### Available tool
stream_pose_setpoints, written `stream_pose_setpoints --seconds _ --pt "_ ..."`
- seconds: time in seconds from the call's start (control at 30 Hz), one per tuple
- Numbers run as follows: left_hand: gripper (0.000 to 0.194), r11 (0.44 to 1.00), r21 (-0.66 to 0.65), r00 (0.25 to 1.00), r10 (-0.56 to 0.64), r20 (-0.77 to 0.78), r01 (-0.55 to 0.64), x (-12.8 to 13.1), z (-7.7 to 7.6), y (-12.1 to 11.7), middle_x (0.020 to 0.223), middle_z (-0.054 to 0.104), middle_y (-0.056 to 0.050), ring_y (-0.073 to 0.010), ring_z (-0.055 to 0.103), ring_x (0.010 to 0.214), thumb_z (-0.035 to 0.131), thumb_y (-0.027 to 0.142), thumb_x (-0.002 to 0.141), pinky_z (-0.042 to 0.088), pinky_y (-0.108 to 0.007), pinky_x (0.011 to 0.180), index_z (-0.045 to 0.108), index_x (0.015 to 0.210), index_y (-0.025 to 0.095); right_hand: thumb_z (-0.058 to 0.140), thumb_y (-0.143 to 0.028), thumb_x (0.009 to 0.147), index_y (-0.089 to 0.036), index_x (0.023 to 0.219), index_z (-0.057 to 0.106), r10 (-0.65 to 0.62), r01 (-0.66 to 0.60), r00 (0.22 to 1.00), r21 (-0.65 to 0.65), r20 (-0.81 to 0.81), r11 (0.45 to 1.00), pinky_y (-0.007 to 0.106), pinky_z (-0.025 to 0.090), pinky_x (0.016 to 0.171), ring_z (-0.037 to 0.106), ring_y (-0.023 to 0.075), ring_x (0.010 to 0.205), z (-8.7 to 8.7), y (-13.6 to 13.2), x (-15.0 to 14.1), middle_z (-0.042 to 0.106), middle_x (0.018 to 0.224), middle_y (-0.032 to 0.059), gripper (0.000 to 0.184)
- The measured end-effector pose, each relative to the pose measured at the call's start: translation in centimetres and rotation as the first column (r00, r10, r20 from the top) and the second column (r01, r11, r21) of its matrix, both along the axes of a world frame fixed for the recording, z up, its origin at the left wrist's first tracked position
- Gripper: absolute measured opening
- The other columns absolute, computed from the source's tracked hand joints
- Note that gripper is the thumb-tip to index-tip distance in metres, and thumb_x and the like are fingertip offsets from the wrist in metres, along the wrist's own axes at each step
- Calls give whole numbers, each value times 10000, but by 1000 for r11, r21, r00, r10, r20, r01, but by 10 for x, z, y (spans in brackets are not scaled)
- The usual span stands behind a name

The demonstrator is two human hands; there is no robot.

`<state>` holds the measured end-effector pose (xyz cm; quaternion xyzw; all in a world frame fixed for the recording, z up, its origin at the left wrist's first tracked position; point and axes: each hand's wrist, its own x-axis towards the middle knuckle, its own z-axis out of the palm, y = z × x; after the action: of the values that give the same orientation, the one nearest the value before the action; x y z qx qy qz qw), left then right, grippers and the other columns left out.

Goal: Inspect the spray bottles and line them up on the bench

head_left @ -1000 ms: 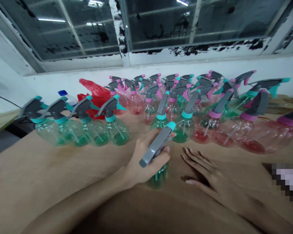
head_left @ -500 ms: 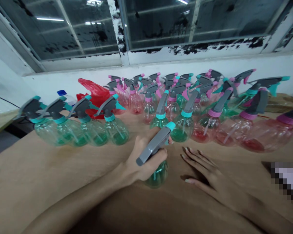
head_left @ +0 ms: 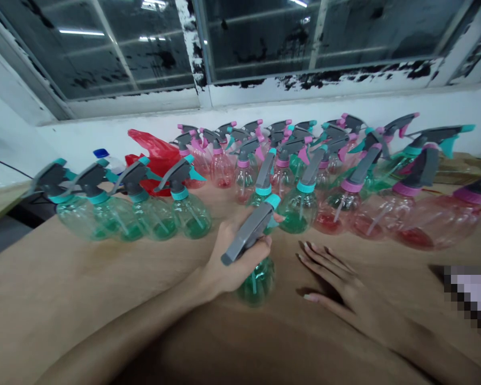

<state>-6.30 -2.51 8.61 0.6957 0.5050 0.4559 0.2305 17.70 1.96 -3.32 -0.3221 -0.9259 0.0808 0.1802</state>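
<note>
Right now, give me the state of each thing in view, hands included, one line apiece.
Left hand: closed around the green spray bottle.
Green spray bottle: upright, spray head fitted.
Right hand: open, palm down on the table, holding nothing.
Four green bottles at left: standing, spray heads fitted.
Front pink-collared bottles: spray heads fitted.
Red bag: crumpled.
White bottle: blue cap on, partly hidden.

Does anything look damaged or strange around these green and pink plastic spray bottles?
Yes, the white window frame behind them looks worn: ragged black patches break up its middle post and lower edge, perhaps from peeling paint.
</note>
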Motion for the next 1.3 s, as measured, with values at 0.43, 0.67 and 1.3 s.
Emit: stream_pose_setpoints --seconds 0.43,0.67,1.3 --pt "313 1000 -2 1000 -5 5 5 6 2 -2 708 610 -5 -155 585 603 497 169 748 469 -288 596 583 1049 177 485 -451 854 -280 1411 242 6 -6 1000 1 -10 1000 501 258 1078 273 245 1328 2 0 0 299 1463 30 631" --pt "299 1000 6 1000 8 -20 -7 6 2 -2 706 626 -10 -166 606 612 501 199 743 494 -300 601 597 1027 187 491 -451 849 -294 1411 238 1 -1 1000 -5 -14 1000 498 266 1075 279 248 1325 0 1 1 294 1466 20 637" --pt "323 997 35 998 -61 -19 62 3 2 0 697 570 12 -158 563 619 475 111 671 484 -299 640 585 950 232 485 -456 852 -290 1407 251 0 0 1000 -13 -8 1000 498 251 1083 258 243 1334 2 0 0 296 1465 17 624"
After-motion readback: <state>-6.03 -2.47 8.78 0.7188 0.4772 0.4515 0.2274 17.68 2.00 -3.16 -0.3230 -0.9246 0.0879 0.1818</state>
